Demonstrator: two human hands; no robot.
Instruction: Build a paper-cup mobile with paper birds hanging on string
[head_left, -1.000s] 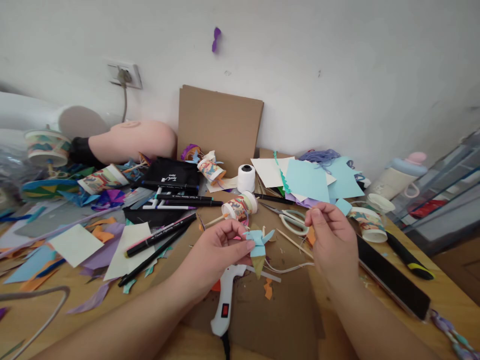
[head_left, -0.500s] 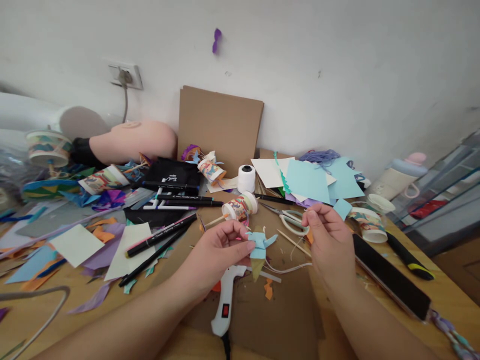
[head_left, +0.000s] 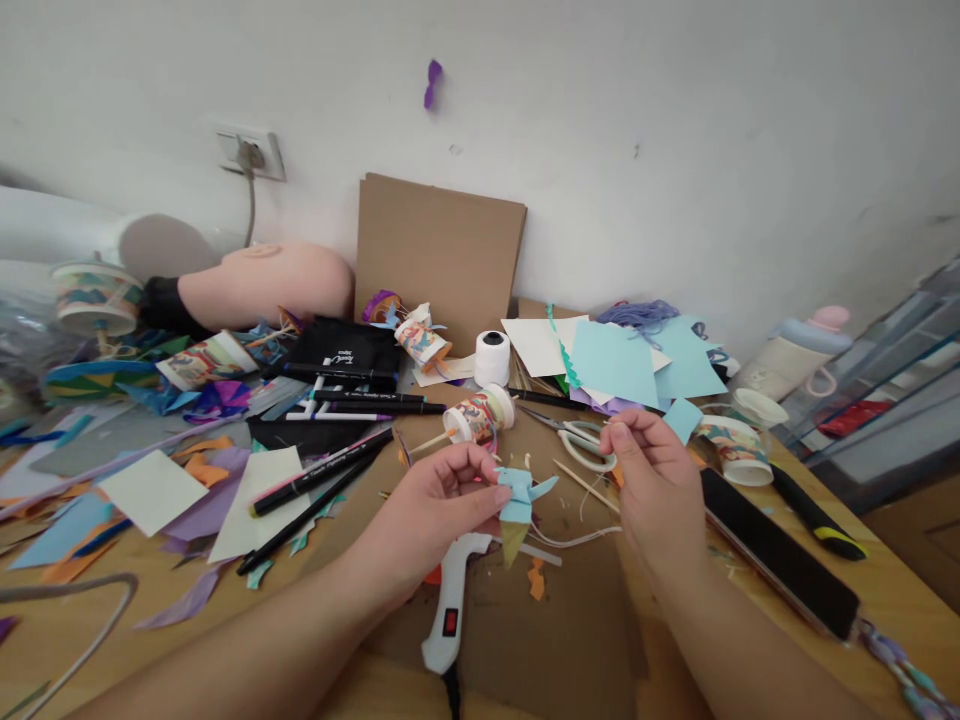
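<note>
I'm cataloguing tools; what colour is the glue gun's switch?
The switch is red; best view: head.

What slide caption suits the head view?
Left hand pinches folded blue paper near a white glue gun; scissors lie beyond.

The left hand (head_left: 442, 505) partly hides the blue paper (head_left: 517, 488) and glue gun (head_left: 452, 585). Anything the right hand (head_left: 654, 475) pinches is too small to tell. The right edge cuts the shelf (head_left: 889, 372).

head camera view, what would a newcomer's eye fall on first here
Probably the mannequin head, lying at the back left near the wall. Next, the folded light-blue paper pinched in the left hand, near the middle, with a white glue gun lower in the picture. Higher up, a purple scrap stands out against the wall.
</note>
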